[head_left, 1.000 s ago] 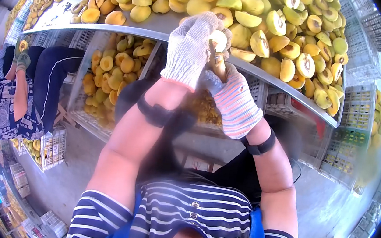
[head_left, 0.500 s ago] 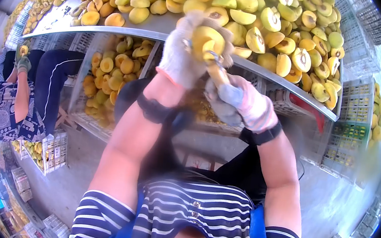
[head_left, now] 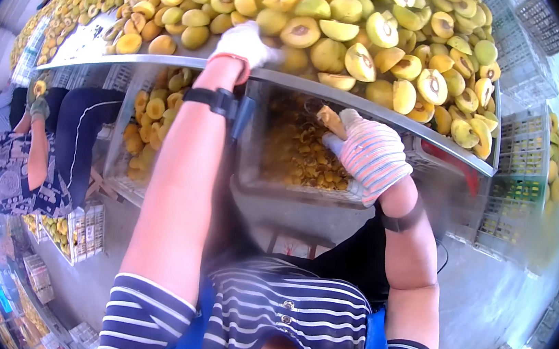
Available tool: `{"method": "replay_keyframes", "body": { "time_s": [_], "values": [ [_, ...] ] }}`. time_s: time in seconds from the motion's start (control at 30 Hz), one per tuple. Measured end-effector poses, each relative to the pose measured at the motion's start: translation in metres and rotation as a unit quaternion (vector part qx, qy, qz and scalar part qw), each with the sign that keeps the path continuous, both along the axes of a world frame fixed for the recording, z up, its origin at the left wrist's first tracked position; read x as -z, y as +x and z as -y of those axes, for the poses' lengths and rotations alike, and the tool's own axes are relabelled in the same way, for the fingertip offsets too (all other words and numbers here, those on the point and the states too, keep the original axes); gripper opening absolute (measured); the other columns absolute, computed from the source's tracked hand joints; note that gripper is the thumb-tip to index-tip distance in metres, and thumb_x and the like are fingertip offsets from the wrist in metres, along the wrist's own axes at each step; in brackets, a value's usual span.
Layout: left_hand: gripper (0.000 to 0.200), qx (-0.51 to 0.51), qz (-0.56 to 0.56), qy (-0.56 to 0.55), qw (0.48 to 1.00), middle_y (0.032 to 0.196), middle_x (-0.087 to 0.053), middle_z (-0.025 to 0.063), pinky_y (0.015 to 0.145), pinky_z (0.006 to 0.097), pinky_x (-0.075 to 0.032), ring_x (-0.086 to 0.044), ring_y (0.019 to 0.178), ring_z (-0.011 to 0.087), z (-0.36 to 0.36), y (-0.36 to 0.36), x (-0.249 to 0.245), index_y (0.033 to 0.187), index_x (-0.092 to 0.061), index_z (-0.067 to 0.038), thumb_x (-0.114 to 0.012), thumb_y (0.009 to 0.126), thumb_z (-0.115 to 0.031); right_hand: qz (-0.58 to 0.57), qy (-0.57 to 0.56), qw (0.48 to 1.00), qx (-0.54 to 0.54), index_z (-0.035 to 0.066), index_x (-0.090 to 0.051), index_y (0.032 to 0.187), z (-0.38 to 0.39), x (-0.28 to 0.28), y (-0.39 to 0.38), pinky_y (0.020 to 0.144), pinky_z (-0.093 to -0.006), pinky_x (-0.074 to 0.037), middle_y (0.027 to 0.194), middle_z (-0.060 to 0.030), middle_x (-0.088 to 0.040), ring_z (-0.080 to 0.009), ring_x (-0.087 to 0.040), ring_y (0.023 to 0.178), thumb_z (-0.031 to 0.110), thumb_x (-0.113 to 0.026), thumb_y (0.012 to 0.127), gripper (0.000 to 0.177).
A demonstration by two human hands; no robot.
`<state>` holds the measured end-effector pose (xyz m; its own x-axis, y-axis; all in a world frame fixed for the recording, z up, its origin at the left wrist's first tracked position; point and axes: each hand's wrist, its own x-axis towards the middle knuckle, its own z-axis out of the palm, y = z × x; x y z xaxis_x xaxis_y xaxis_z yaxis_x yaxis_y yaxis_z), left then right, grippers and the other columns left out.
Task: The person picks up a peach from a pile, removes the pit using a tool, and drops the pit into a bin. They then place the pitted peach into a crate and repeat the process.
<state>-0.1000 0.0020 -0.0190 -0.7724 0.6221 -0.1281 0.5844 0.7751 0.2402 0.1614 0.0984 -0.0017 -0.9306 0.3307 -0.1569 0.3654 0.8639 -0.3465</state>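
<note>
My left hand (head_left: 242,46), in a white glove, reaches over the metal table edge to the near side of a heap of halved yellow peaches (head_left: 300,32). Its fingers are smeared by motion, so whether a fruit is in them is hidden. In a striped glove, my right hand (head_left: 373,151) is closed round the wooden handle of a pitting tool (head_left: 332,121). The tool's tip points up and left, apart from any fruit. Below it stands a crate (head_left: 271,189) with pits and brown-yellow scraps (head_left: 316,154) inside.
The metal table rim (head_left: 189,63) runs across in front of me. Left of my left arm, a crate holds peach halves (head_left: 152,108). Stacked crates (head_left: 517,160) stand at the right. A co-worker (head_left: 22,166) sits at the left, a fruit half in a gloved hand.
My hands have parted. The left one went left to the heap, and the peach half it held is out of sight. My right hand moved down and right with the pitting tool.
</note>
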Motion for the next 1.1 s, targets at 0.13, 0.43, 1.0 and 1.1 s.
{"method": "replay_keyframes", "body": {
  "time_s": [0.13,0.43,1.0,1.1],
  "values": [
    [0.064,0.079,-0.039,0.032,0.996,0.116,-0.065,0.0236,0.095,0.04,-0.048,-0.062,0.11,0.0353,0.013,-0.018,0.009,0.117,-0.063,0.0,-0.074,0.072,-0.044,-0.058,-0.035,0.998,0.017,0.003,-0.058,0.101,0.007,0.002,-0.012,0.067,-0.0473,-0.051,0.075,-0.0211,-0.066,-0.0393,-0.066,0.074,0.036,-0.068,0.086,0.038],
    [0.041,0.001,0.562,0.55,0.618,0.104,-0.067,0.014,0.059,0.0324,-0.056,-0.067,0.091,0.0253,0.07,-0.011,-0.012,0.115,-0.06,-0.001,-0.061,0.094,-0.035,-0.203,-0.227,0.951,0.06,0.003,-0.06,0.114,0.025,0.004,-0.027,0.071,-0.0439,-0.051,0.086,-0.0213,-0.068,-0.0403,-0.064,0.084,0.036,-0.072,0.085,0.045],
    [0.044,0.072,0.283,0.557,0.778,0.102,-0.069,0.0123,0.085,0.0315,-0.053,-0.067,0.092,0.0205,0.042,0.086,0.005,0.118,-0.059,0.002,-0.039,0.106,-0.036,-0.203,0.033,0.978,0.024,0.005,-0.06,0.113,0.043,-0.012,-0.03,0.061,-0.0392,-0.052,0.075,-0.0137,-0.064,-0.0319,-0.066,0.074,0.03,-0.07,0.086,0.038],
    [0.035,0.087,0.23,0.53,0.811,0.103,-0.069,0.0115,0.086,0.0302,-0.052,-0.066,0.093,0.0206,0.041,0.091,-0.013,0.112,-0.061,0.001,-0.044,0.104,-0.028,-0.142,0.011,0.989,0.038,0.006,-0.061,0.118,0.035,-0.01,-0.029,0.065,-0.0375,-0.053,0.08,-0.0125,-0.064,-0.0279,-0.066,0.086,0.027,-0.07,0.084,0.041]
  ]
}}
